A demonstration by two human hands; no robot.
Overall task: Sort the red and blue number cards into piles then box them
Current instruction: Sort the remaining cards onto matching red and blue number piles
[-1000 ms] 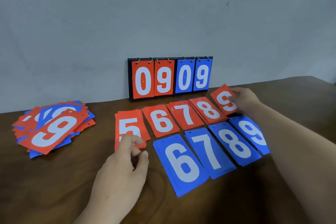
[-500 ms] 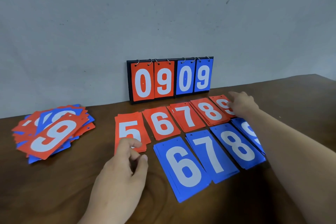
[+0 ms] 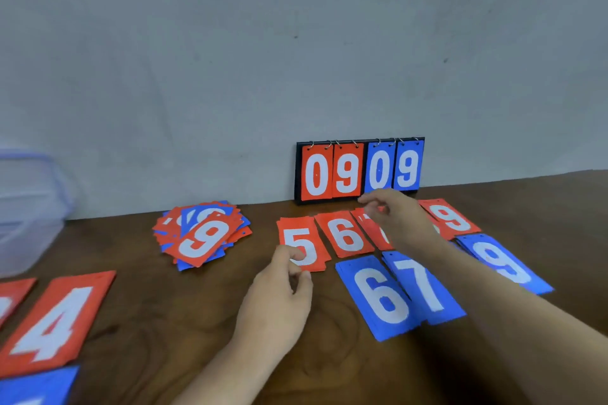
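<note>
Sorted piles lie in two rows on the brown table (image 3: 171, 312): red 5 (image 3: 304, 238), red 6 (image 3: 345, 233) and red 9 (image 3: 452, 219) behind, blue 6 (image 3: 378, 299), blue 7 (image 3: 424, 289) and blue 9 (image 3: 503, 263) in front. My right hand (image 3: 396, 219) hovers with relaxed fingers over the red 7 and 8 piles, hiding most of them, and holds nothing. My left hand (image 3: 279, 293) rests on the table, its loosely curled fingers touching the near edge of the red 5 pile. A mixed heap of red and blue cards (image 3: 202, 233), a red 9 on top, lies further left.
A flip scoreboard (image 3: 358, 171) showing 09 09 leans on the grey wall behind the rows. A clear plastic box (image 3: 29, 207) stands at far left. A red 4 pile (image 3: 56, 319), another red pile (image 3: 13, 293) and a blue card (image 3: 36, 385) lie at the near left.
My right hand let go of the red 9 card, which now lies on the table, and moved left over the red 7 and 8 piles. The view swung left. My left hand stayed by the red 5.
</note>
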